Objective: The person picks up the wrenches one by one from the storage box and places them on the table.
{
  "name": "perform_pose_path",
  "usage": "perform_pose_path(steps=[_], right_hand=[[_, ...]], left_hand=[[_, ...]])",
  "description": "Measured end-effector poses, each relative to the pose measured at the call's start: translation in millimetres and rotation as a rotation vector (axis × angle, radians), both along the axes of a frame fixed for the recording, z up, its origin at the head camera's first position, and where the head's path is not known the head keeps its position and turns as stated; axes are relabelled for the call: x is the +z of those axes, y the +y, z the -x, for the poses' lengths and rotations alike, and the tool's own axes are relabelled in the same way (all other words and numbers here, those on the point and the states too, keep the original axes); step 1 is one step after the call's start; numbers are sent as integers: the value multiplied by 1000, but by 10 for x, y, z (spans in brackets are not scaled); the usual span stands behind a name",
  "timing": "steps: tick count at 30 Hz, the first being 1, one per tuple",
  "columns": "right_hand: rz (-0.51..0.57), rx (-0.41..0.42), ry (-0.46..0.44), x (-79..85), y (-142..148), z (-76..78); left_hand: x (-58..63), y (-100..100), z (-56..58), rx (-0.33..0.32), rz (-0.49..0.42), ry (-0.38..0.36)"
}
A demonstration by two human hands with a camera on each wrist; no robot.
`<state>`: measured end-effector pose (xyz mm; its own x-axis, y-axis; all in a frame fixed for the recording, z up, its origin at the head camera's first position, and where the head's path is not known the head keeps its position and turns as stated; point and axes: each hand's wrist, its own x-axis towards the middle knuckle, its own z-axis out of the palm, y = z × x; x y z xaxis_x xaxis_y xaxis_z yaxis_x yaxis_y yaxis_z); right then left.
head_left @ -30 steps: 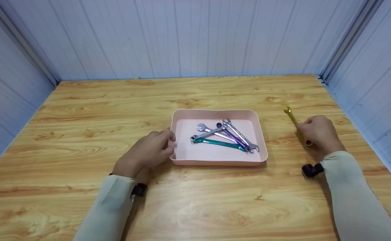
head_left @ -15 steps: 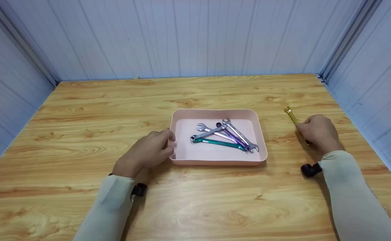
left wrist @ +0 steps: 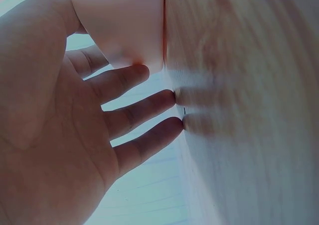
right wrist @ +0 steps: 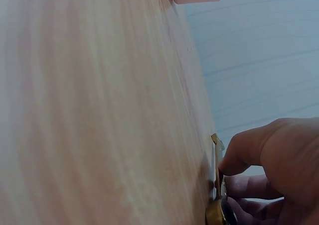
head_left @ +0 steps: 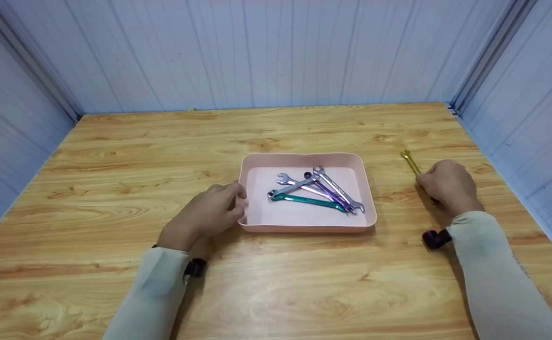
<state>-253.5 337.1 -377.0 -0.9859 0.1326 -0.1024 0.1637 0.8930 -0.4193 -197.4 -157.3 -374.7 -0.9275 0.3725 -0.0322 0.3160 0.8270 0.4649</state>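
Gold-coloured and slim, a metal wrench (head_left: pixel 412 164) sits to the right of a shallow, rectangular, pale pink tray (head_left: pixel 304 229), well apart from it. The person's right hand (head_left: pixel 448 187) has its grip closed on the shaft, thumb against fingers, and the open-ended head points away from the person. Whether the wrench touches the wood-grained, yellow-brown desk (head_left: pixel 294 283) or is just above it, I cannot tell. The left hand (head_left: pixel 209 210) grasps the tray's left wall at the rim, two of its fingertips touching the desk. Inside the tray, a green metal wrench (head_left: pixel 306 201), a purple metal wrench (head_left: pixel 331 192) and several silver metal wrenches (head_left: pixel 338 189) lie crossed together. Pale sleeves (head_left: pixel 488 264) cover both forearms; bluish-white ribbed panels (head_left: pixel 276 52) stand behind the desk.
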Motion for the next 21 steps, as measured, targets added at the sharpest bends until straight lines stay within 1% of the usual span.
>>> perform_pose_path(steps=[5,15,21], right_hand=[[-4,0,-1,3,-5,-4],[-3,-3,7,8,-18,8],[3,-21,-16,-1,-23,5]], left_hand=[[-4,-4,3,-4,8,13],[13,-21,1,-12,-16,13],[7,-17,1,-12,-9,24]])
